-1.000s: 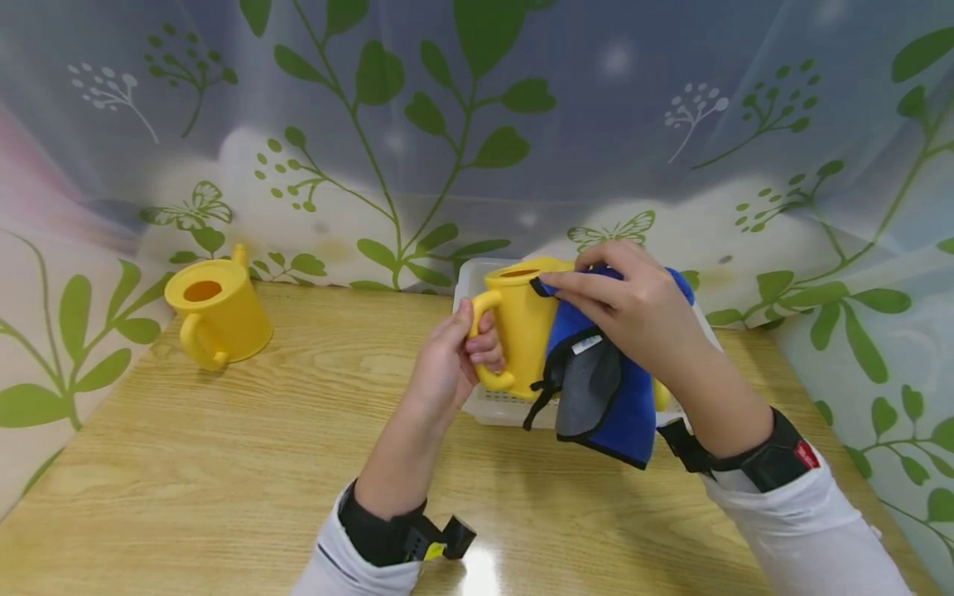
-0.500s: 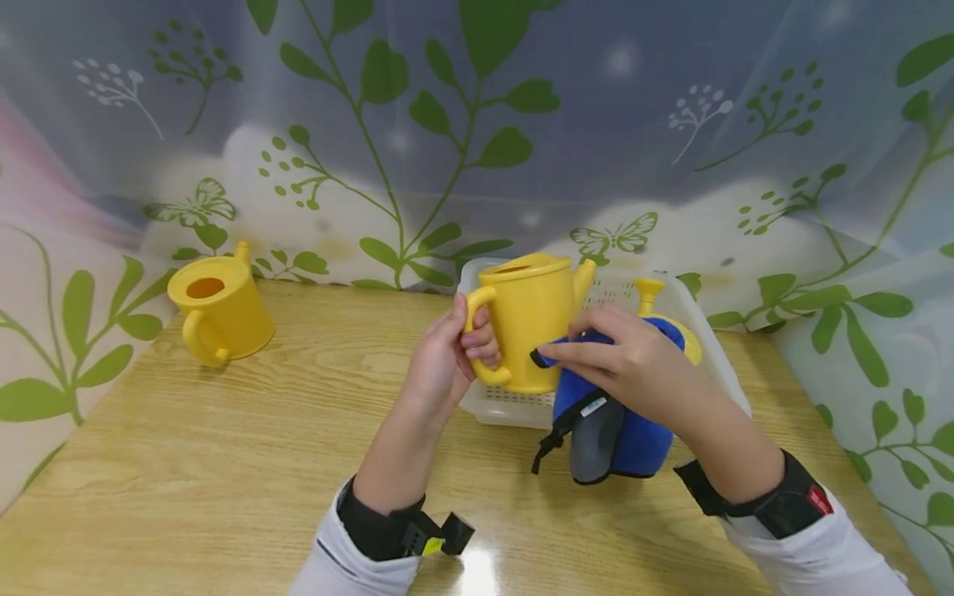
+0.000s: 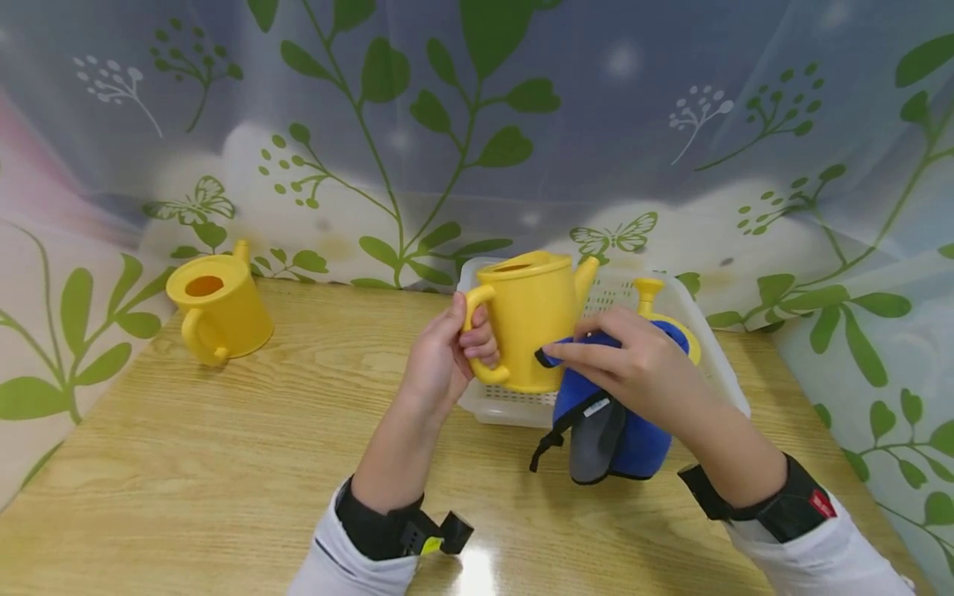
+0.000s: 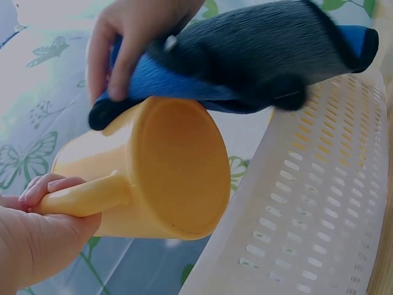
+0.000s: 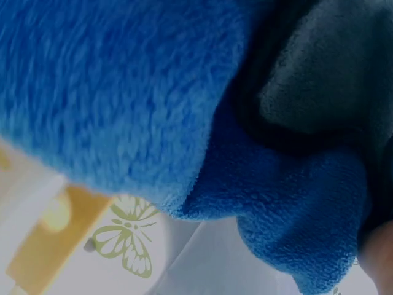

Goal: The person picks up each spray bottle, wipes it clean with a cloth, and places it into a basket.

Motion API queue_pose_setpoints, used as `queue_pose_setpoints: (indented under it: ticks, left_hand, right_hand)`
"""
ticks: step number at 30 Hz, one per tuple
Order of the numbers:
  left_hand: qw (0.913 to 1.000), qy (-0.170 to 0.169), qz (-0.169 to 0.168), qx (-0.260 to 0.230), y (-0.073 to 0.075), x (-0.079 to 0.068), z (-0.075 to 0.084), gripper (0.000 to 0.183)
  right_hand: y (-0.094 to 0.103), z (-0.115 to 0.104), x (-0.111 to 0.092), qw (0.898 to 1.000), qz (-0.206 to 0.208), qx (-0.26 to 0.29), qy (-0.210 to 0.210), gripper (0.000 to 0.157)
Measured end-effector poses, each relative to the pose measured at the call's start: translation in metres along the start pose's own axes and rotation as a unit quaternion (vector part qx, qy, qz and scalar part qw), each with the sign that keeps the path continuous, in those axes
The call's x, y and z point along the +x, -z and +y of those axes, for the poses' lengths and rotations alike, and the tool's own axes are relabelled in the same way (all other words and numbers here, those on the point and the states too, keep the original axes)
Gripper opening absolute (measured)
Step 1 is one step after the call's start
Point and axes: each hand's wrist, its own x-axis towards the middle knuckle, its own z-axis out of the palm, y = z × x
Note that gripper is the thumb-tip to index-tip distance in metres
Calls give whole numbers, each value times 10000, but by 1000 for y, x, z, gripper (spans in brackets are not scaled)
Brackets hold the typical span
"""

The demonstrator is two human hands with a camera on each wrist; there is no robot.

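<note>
a leafy printed curtain [image 3: 462, 141] hangs behind a wood-grain table [image 3: 224, 463], where a spare yellow can [image 3: 233, 313] stands off to the left, well apart from the hands. the step in hand looks like wiping a yellow watering can [image 3: 525, 331]. it's lifted over a white basket [image 3: 514, 415], near upright, base clear of it. the left hand [image 3: 440, 356] has its fingers curled right round the handle [image 3: 477, 331], so the can's body lies just beyond those knuckles. the right hand [image 3: 641, 364] pinches a blue cloth [image 3: 648, 443] near a dark-edged corner, its fingertips just beside the can's lower side; how firmly they squeeze i can't tell. the cloth appears to touch the can there, its grey-lined part hanging loose below. the next move probably calls for a steady left grip and light pressure through the cloth, perhaps turning the can to reach unwiped sides. another can [image 3: 648, 287] sits in the basket, mostly hidden.
</note>
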Motion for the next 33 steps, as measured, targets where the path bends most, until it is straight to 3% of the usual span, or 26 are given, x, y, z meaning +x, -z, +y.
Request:
queue_pose_setpoints:
  ticks: [6, 10, 16, 22, 29, 33]
  left_hand:
    - [9999, 41, -35, 133, -3, -1, -1, 35]
    - [9998, 75, -64, 185, -4, -1, -2, 35]
    - [9996, 190, -113, 197, -5, 0, -5, 35]
    - [9998, 195, -90, 44, -5, 0, -5, 35]
    - [10000, 49, -34, -43, -2, 0, -1, 36]
    - [10000, -25, 60, -35, 1, 0, 0, 36]
  right_hand:
    - [1, 10, 13, 9994, 330, -77, -121, 16]
    - [5, 16, 22, 9972, 480, 106, -559, 27]
    - [8, 23, 30, 9904, 899, 20, -1047, 22]
    - [7, 21, 27, 9942, 741, -32, -774, 23]
    - [2, 13, 14, 9981, 427, 328, -308, 29]
    - [-5, 8, 3, 9985, 289, 459, -14, 21]
